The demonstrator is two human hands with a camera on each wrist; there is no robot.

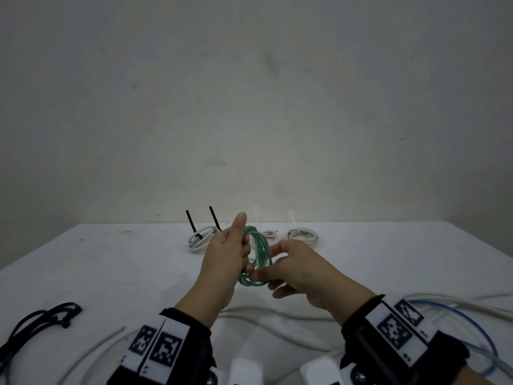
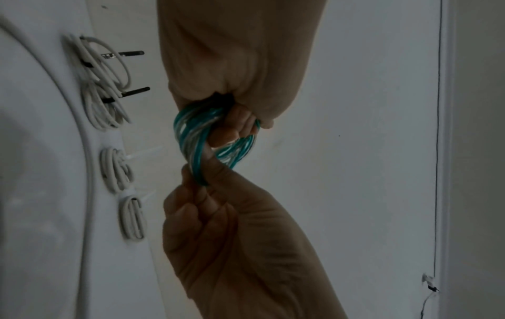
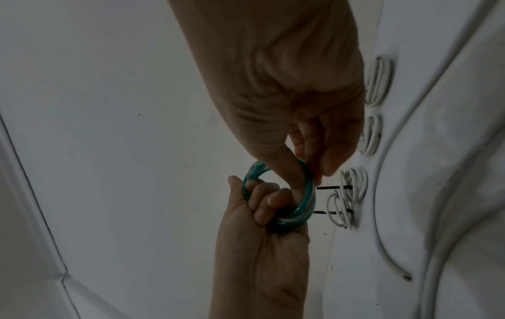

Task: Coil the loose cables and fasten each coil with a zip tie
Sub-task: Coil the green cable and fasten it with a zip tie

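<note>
A green and clear cable coil (image 1: 259, 245) hangs above the white table (image 1: 111, 262), held between both hands. My left hand (image 1: 245, 255) grips the coil's left side with curled fingers, thumb pointing up. Lower right on the loop, my right hand (image 1: 263, 272) pinches the strands between thumb and fingers. The left wrist view has the left hand (image 2: 240, 120) above, wrapped round the coil (image 2: 188, 133), and the right hand (image 2: 202, 172) below it. From the right wrist, the right hand (image 3: 306, 177) pinches the coil (image 3: 300, 215) over the left hand (image 3: 262, 200). No zip tie shows on this coil.
At the table's back lie white coils (image 1: 200, 237) bound with black zip ties (image 1: 215, 218), and two small white coils (image 1: 302, 236) with pale ties. A loose black cable (image 1: 41, 320) lies front left, a long white cable (image 1: 277, 312) across the front, a blue one (image 1: 472, 323) at the right.
</note>
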